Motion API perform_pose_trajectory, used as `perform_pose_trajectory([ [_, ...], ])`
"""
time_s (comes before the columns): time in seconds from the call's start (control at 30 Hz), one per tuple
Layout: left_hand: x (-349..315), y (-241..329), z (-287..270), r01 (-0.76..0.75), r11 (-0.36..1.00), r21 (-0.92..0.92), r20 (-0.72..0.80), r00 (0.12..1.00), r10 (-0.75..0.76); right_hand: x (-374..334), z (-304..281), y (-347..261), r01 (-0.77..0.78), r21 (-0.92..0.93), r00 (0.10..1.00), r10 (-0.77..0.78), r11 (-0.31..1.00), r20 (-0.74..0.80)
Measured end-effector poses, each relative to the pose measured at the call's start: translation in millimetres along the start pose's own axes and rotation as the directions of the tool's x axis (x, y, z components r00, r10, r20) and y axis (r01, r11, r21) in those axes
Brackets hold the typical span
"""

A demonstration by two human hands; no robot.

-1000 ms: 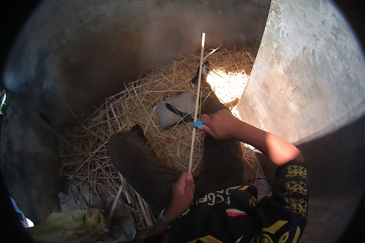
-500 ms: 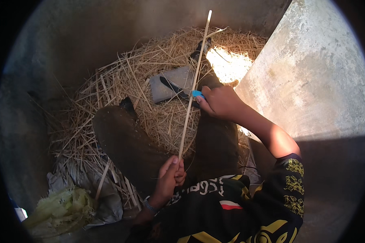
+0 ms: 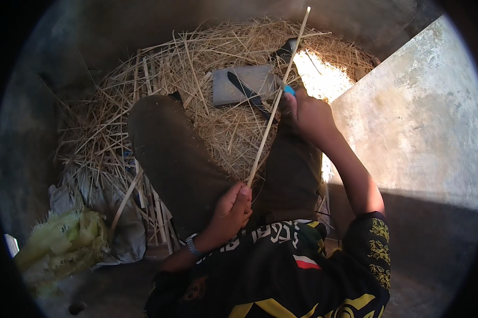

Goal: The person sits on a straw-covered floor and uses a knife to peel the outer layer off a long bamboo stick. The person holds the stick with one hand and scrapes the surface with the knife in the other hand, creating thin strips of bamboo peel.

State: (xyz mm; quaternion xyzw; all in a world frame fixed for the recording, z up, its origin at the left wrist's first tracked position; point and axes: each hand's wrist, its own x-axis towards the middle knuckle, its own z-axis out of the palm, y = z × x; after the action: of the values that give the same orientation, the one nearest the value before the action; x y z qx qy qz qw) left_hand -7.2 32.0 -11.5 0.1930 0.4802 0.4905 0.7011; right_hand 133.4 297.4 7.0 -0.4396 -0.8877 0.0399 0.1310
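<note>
My left hand (image 3: 232, 211) is closed around the near end of a long, thin, pale wooden stick (image 3: 266, 135), just above my lap. The stick slants up and away to the right, between my spread legs. My right hand (image 3: 309, 114) grips a small knife with a blue handle (image 3: 288, 89), about halfway along the stick. Its short blade points up and left and appears to lie against or very near the stick. Beyond my hands, a dark knife-like tool (image 3: 243, 87) with a pale patterned edge rests across a grey rectangular block (image 3: 223, 94).
Straw and thin shavings (image 3: 159, 69) cover the ground around my legs (image 3: 167, 140). A sunlit concrete wall (image 3: 419, 106) rises close on the right, and a dark wall (image 3: 117, 32) stands behind. Crumpled yellow-green mesh (image 3: 69, 238) lies at lower left beside grey sheeting (image 3: 127, 241).
The knife in my right hand has moved farther along the stick, away from my left hand. My left hand keeps hold of the near end. The whole view has shifted slightly.
</note>
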Motion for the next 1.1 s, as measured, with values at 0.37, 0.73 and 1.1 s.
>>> perform_pose_trajectory([
  [0.37, 0, -2, -3, -0.021, 0.998, -0.064, -0.002, 1.0, 0.021, -77, 3, -40, 0.442, 0.223, 0.855, -0.484, 0.869, 0.189],
  [0.73, 2, -2, -2, -0.168, 0.975, 0.148, -0.093, 0.979, 0.183, -5, 25, -10, 0.477, 0.07, 0.878, -0.478, 0.876, 0.001],
  [1.1, 4, -4, 2, -0.041, 0.997, 0.063, 0.012, 0.999, 0.04, 112, -15, 77, -0.164, -0.043, 0.98, 0.158, 0.986, -0.118],
])
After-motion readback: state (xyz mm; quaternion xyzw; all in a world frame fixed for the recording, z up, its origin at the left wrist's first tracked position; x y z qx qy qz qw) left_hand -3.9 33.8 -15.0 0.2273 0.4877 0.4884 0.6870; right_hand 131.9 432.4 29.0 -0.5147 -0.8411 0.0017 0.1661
